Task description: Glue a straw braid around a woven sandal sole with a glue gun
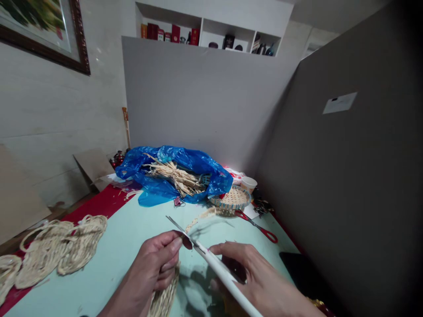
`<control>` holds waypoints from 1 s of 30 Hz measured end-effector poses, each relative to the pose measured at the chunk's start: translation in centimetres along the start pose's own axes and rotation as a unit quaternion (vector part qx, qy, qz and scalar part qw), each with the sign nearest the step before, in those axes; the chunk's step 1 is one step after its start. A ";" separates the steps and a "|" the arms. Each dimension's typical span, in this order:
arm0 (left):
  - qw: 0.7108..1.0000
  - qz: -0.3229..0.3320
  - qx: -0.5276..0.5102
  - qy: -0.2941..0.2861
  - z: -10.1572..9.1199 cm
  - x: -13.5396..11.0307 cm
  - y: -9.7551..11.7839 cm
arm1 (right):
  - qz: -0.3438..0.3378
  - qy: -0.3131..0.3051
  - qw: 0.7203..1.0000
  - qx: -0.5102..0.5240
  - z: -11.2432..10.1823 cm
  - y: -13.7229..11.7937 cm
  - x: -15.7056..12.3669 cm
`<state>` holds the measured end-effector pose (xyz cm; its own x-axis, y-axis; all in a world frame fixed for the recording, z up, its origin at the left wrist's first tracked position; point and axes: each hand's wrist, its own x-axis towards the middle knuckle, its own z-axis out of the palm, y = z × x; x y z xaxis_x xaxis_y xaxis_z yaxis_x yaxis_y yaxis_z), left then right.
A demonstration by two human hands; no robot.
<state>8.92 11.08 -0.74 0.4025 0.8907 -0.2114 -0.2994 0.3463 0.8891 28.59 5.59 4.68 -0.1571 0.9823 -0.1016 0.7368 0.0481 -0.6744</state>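
Observation:
My left hand (160, 259) is closed, thumb and index finger pinched together, on a woven straw piece (166, 294) that hangs below the fingers to the bottom of the view. My right hand (251, 273) grips white-handled scissors (214, 262), their metal blades pointing up and left. The blades lie just beyond the left fingertips, around or beside the pinched end; which of these, I cannot tell. A small dark red shape (187, 242) shows at the fingertips, unclear in kind. A pale straw strand (192, 225) stands behind the blades.
Woven straw soles (82, 246) lie at the left. At the back, a blue plastic bag (132, 176) holds a straw bundle (175, 176). Nearby are a round woven basket (236, 196), a paper cup (249, 184) and red-handled scissors (257, 225). Grey panels (205, 97) stand behind and right.

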 end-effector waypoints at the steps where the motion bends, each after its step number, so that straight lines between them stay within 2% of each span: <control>1: 1.000 -0.001 0.005 -0.001 0.0 0.0 0.0 | 0.006 -0.004 1.000 0.003 0.0 0.0 0.0; 5: 1.000 0.001 0.012 0.004 0.2 -0.1 0.2 | 0.016 -0.003 1.000 0.016 0.2 0.4 0.3; 14: 1.000 0.013 0.002 0.017 -0.1 0.4 0.3 | -0.059 -0.067 0.992 0.094 0.4 0.6 1.4; 16: 1.000 0.022 -0.002 0.019 -0.3 0.3 0.5 | -0.063 -0.051 0.995 0.058 0.0 0.9 1.6; 18: 0.999 0.042 -0.004 0.024 -0.5 0.1 1.0 | -0.063 -0.005 0.998 -0.031 -0.7 1.7 1.9; 21: 0.995 0.085 -0.006 0.049 -0.9 -0.2 2.1 | -0.027 0.061 0.986 -0.152 -1.7 3.7 2.3; 25: 0.986 0.131 -0.012 0.102 -1.5 -0.6 3.5 | 0.020 0.086 0.975 -0.202 -2.5 6.2 3.0; 30: 0.972 0.175 -0.046 0.148 -1.6 -1.0 4.7 | 0.024 0.092 0.967 -0.236 -2.3 6.7 3.3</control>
<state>5.74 12.31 3.04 -0.0007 0.9998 -0.0217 -0.4545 0.0190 0.8905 34.49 9.61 1.53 -0.0285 0.9989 0.0365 0.9655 0.0370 -0.2579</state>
